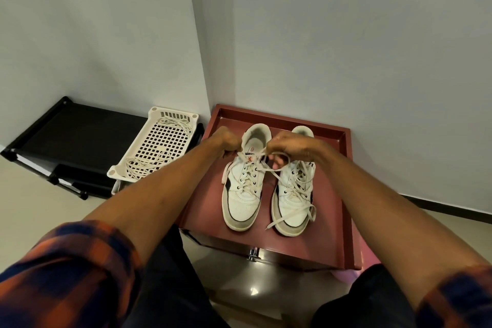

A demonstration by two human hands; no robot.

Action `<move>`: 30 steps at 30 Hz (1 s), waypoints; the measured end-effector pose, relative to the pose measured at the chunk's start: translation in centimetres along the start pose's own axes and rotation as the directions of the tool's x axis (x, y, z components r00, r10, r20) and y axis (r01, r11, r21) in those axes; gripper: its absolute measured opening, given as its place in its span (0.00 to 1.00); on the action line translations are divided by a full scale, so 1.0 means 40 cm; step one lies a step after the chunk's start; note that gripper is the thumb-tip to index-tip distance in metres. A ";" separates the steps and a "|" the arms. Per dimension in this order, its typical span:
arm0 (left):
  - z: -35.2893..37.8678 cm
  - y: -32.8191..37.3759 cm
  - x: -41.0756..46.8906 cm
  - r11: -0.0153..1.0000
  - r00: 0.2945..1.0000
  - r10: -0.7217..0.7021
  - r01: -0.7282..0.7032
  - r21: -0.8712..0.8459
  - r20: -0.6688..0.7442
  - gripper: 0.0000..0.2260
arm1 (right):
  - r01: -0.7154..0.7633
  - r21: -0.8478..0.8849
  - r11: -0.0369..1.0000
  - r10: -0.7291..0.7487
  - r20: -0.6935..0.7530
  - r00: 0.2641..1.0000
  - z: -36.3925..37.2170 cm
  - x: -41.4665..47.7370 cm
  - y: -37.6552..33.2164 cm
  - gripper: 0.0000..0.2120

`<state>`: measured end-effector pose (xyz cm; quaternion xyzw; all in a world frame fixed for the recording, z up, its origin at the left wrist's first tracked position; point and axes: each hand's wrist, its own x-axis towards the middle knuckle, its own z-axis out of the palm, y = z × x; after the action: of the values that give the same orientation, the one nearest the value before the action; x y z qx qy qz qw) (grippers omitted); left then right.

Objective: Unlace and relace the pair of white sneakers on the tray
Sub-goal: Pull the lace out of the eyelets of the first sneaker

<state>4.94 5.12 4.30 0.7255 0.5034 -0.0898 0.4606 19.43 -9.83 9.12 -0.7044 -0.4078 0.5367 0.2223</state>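
Black rack sits low on your far left, against the wall. Red tray sits in the corner in front of you and holds both white sneakers side by side, toes toward you. White perforated basket rests on the rack, just beside the tray, with spare laces inside. Left sneaker is laced up its eyelets. Right sneaker has loose lacing, with the ends trailing over the toe. Your left hand has curled fingers, pinching the shoelace at the left sneaker's collar. Your right hand is curled too, gripping the shoelace's other end in a loop.
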 end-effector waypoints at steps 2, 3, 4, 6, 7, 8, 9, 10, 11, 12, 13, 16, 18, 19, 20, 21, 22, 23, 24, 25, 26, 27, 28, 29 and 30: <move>0.000 0.000 0.000 1.000 1.000 0.003 -0.003 0.006 -0.011 0.06 | -0.043 0.137 0.990 0.054 -0.079 0.995 -0.015 0.003 0.024 0.15; 0.000 0.001 -0.001 1.000 1.000 0.004 -0.004 0.004 -0.017 0.06 | -0.044 0.132 0.990 0.055 -0.083 0.995 -0.020 0.001 0.030 0.15; 0.000 0.002 -0.002 1.000 1.000 0.005 -0.005 0.002 -0.019 0.05 | -0.034 0.072 0.997 0.039 -0.067 0.997 -0.019 -0.002 0.032 0.15; 0.002 0.003 -0.005 1.000 1.000 0.006 -0.006 0.003 -0.026 0.05 | 0.010 -0.044 0.999 -0.011 -0.029 1.000 -0.006 -0.016 0.029 0.12; 0.002 0.002 -0.003 1.000 0.999 0.005 -0.005 -0.007 -0.033 0.05 | 0.019 -0.035 0.999 -0.021 -0.037 0.999 -0.005 -0.021 0.030 0.12; 0.002 0.000 -0.002 1.000 0.999 0.001 -0.002 -0.023 -0.038 0.05 | 0.012 0.017 1.000 -0.011 -0.077 0.997 -0.011 -0.022 0.038 0.14; 0.002 -0.003 -0.002 0.999 0.999 0.000 -0.001 -0.036 -0.040 0.06 | -0.008 0.069 0.998 0.016 -0.118 0.993 -0.019 -0.026 0.050 0.15; 0.002 -0.005 -0.002 0.999 0.999 -0.002 0.000 -0.045 -0.041 0.06 | -0.042 0.110 0.993 0.057 -0.138 0.989 -0.030 -0.030 0.067 0.16; 0.003 -0.006 0.000 0.999 0.999 0.001 -0.003 -0.046 -0.044 0.06 | -0.084 0.140 0.987 0.103 -0.132 0.986 -0.042 -0.040 0.083 0.16; 0.005 -0.005 0.000 0.999 0.999 0.007 -0.009 -0.037 -0.048 0.07 | -0.120 0.155 0.980 0.138 -0.112 0.984 -0.053 -0.048 0.096 0.16; 0.007 -0.005 -0.001 1.000 0.998 0.018 -0.020 -0.024 -0.053 0.07 | -0.150 0.142 0.978 0.164 -0.095 0.982 -0.056 -0.058 0.101 0.15; 0.009 0.001 -0.001 0.999 0.998 0.037 -0.038 -0.009 -0.057 0.06 | -0.189 -0.198 0.962 0.138 -0.246 0.959 -0.055 -0.052 0.084 0.06; 0.006 0.002 -0.001 0.999 0.999 0.034 -0.035 -0.017 -0.040 0.08 | -0.220 -0.435 0.873 0.050 -0.369 0.928 -0.041 -0.034 0.051 0.08; 0.004 0.002 -0.002 0.999 0.999 0.026 -0.026 -0.021 -0.036 0.09 | -0.220 -0.514 0.829 -0.015 -0.415 0.910 -0.028 -0.023 0.028 0.13; 0.001 0.000 -0.001 0.999 0.999 0.020 -0.021 -0.026 -0.034 0.10 | -0.213 -0.580 0.786 -0.094 -0.454 0.886 -0.012 -0.010 0.005 0.16; 0.001 -0.002 0.000 0.999 0.999 0.020 -0.021 -0.027 -0.033 0.10 | -0.190 -0.633 0.751 -0.177 -0.470 0.865 0.005 0.004 -0.014 0.16; 0.000 -0.002 0.000 0.999 0.999 0.020 -0.021 -0.027 -0.033 0.11 | -0.158 -0.670 0.725 -0.236 -0.457 0.858 0.023 0.022 -0.031 0.15; 0.001 -0.003 0.001 0.999 0.999 0.024 -0.025 -0.022 -0.030 0.10 | -0.126 -0.699 0.704 -0.268 -0.426 0.864 0.044 0.042 -0.042 0.14; 0.000 -0.004 0.003 0.999 0.999 0.030 -0.031 -0.013 -0.022 0.08 | -0.109 -0.720 0.685 -0.271 -0.391 0.879 0.068 0.060 -0.047 0.12; 0.000 -0.004 0.005 0.999 0.999 0.040 -0.040 -0.010 -0.017 0.06 | -0.102 -0.738 0.667 -0.261 -0.360 0.896 0.093 0.076 -0.049 0.10; 0.000 -0.005 0.004 0.999 0.999 0.046 -0.046 -0.016 -0.015 0.05 | -0.096 -0.746 0.659 -0.249 -0.337 0.908 0.113 0.089 -0.044 0.09; 0.000 -0.006 0.005 0.999 0.999 0.048 -0.048 -0.020 -0.016 0.05 | -0.082 -0.743 0.664 -0.251 -0.324 0.912 0.127 0.098 -0.037 0.07; -0.002 -0.007 0.004 0.998 0.998 0.054 -0.054 -0.019 -0.015 0.05 | -0.057 -0.720 0.692 -0.263 -0.325 0.908 0.133 0.109 -0.025 0.05; -0.002 -0.010 0.004 0.998 0.998 0.055 -0.055 -0.016 -0.011 0.07 | -0.017 -0.673 0.739 -0.281 -0.331 0.901 0.132 0.114 -0.013 0.04; -0.003 -0.013 0.005 0.999 0.999 0.050 -0.050 -0.020 -0.011 0.09 | 0.024 -0.606 0.795 -0.286 -0.339 0.896 0.127 0.115 0.001 0.05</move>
<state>4.58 5.37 3.91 0.7337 0.4886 -0.0692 0.4671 15.11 -6.75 4.79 -0.7985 -0.5544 0.2018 0.1194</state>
